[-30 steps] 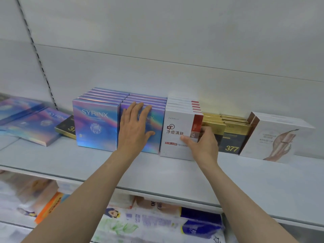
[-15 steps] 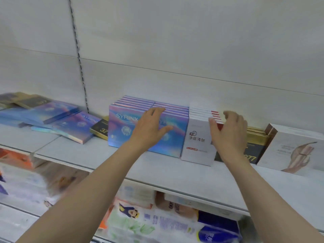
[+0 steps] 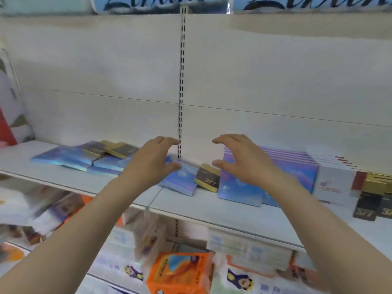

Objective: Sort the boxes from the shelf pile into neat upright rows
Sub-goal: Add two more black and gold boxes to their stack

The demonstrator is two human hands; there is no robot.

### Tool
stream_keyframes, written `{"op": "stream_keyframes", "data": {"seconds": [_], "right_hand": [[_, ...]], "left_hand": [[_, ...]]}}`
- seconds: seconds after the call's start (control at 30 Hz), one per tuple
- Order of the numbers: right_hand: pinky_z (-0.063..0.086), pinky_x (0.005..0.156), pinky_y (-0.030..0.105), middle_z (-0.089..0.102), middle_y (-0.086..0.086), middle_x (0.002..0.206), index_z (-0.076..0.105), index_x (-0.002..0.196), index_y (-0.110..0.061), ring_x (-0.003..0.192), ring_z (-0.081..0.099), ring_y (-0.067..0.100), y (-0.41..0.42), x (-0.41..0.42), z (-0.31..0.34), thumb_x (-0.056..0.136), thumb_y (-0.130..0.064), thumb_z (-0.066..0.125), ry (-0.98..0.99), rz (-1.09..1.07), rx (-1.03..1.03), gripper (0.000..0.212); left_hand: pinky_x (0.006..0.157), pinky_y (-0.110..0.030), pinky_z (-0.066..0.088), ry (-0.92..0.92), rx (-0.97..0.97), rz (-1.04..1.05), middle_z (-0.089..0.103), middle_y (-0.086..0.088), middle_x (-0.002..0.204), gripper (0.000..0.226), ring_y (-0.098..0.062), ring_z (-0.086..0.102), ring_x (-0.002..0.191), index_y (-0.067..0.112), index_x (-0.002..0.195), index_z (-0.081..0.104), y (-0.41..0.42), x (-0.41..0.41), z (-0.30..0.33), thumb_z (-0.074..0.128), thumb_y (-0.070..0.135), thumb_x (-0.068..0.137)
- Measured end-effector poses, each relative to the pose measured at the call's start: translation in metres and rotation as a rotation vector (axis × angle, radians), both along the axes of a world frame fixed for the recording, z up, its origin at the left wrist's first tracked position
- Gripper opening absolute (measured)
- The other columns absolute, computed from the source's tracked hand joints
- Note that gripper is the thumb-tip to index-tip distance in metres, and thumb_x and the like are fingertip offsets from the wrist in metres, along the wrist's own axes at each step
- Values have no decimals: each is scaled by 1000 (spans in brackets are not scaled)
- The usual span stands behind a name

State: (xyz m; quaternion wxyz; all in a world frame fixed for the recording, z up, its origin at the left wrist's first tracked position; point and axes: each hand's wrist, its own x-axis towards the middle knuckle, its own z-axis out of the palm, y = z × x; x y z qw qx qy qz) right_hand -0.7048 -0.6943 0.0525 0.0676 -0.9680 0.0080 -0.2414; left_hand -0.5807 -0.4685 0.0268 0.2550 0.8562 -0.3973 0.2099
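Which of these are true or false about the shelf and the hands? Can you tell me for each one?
1. Both hands hold nothing. True: the left hand and right hand hang above the shelf, fingers loosely curled.
2. The holographic blue boxes under the right hand stand upright. True.
3. The pile of blue boxes on the left is standing in a neat row. False: they lie flat, jumbled.
4. The black and gold box marked 377 sits on top of the white boxes. False: it leans between blue boxes.
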Motion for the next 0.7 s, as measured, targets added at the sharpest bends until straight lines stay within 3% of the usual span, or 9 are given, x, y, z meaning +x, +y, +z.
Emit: {"op": "stream_keyframes", "data": {"seconds": [0.23,0.4,0.53,0.7], "right_hand": [[28,104,25,38,-8,152,42,145,-32,141,25,9,82,63,-22,91,-47,63,56,35,35,60],[30,107,25,41,-9,150,45,143,-30,139,31,10,113,125,-32,89,-49,64,78,68,57,60],[27,105,22,41,-7,150,46,142,-30,139,33,11,127,197,-39,92,-46,62,102,91,106,55],[34,103,28,49,-3,144,49,140,-26,132,44,18,145,308,-63,93,-45,62,200,43,268,53]], "left_hand": [[95,-36,42,7,-11,26,58,-3,128,59,-23,52,118,20,133,52,92,58,-16,75,35,81],[95,-34,46,42,-53,47,57,7,122,56,-13,50,116,27,129,53,133,116,-35,74,35,79],[91,-30,45,79,-49,100,58,5,123,57,-16,53,115,25,132,51,158,180,-46,73,38,81],[86,-23,40,155,-47,126,60,5,120,49,-14,54,111,20,129,55,170,261,-49,71,37,85]]}}
